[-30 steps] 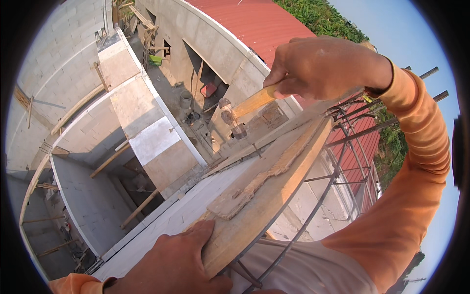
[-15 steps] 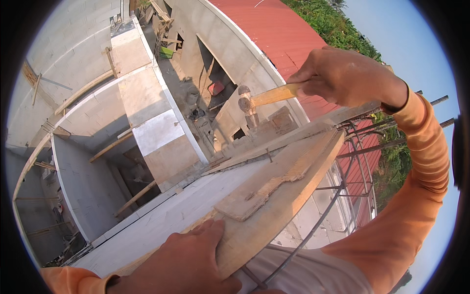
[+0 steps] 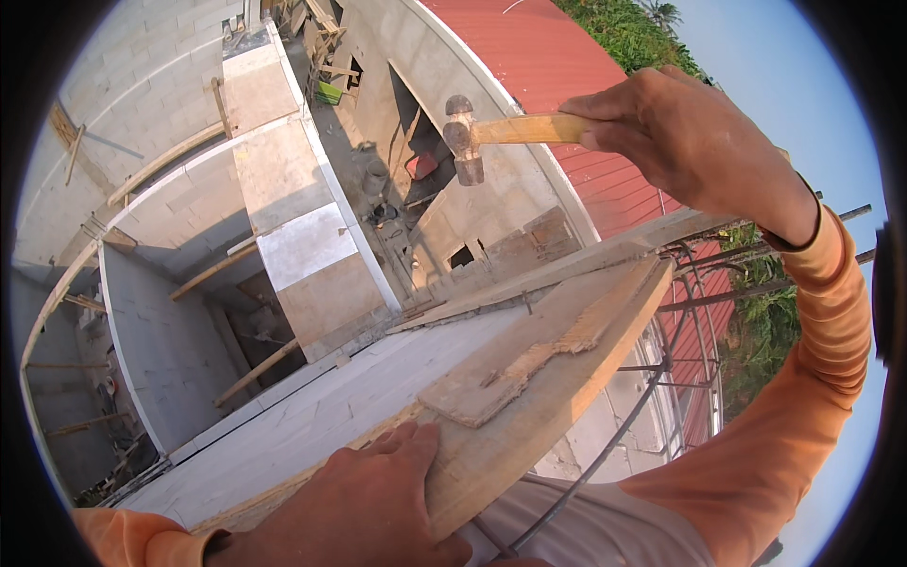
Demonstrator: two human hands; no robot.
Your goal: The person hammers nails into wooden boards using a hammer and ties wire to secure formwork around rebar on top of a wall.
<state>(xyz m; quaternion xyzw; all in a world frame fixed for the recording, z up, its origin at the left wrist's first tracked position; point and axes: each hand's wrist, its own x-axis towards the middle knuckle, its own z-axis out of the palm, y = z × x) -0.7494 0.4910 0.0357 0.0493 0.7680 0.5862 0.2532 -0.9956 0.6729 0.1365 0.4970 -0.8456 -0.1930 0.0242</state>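
Observation:
My right hand (image 3: 699, 156) is closed around the wooden handle of a hammer (image 3: 464, 142), held raised with its metal head to the left, above a long wooden board (image 3: 565, 416). A thin, rough-edged wood piece (image 3: 463, 397) lies on the board, and a nail (image 3: 529, 308) stands up near its upper edge. My left hand (image 3: 368, 482) grips the board at the lower end, fingers bent over its face. Steel rebar cage bars (image 3: 624, 435) run beside and under the board on the right.
Below are block walls (image 3: 151, 350) with timber props (image 3: 255, 373), a ledge with panels (image 3: 307, 302), and a yard with a bucket (image 3: 376, 170) and a red container (image 3: 420, 167). A red metal roof (image 3: 515, 57) and greenery lie beyond. More rebar ends (image 3: 855, 213) stick out at right.
My right hand and the hammer have risen since half a second ago, with the hammer head moving up and slightly left. The board appears slightly farther right; my left hand stays on it.

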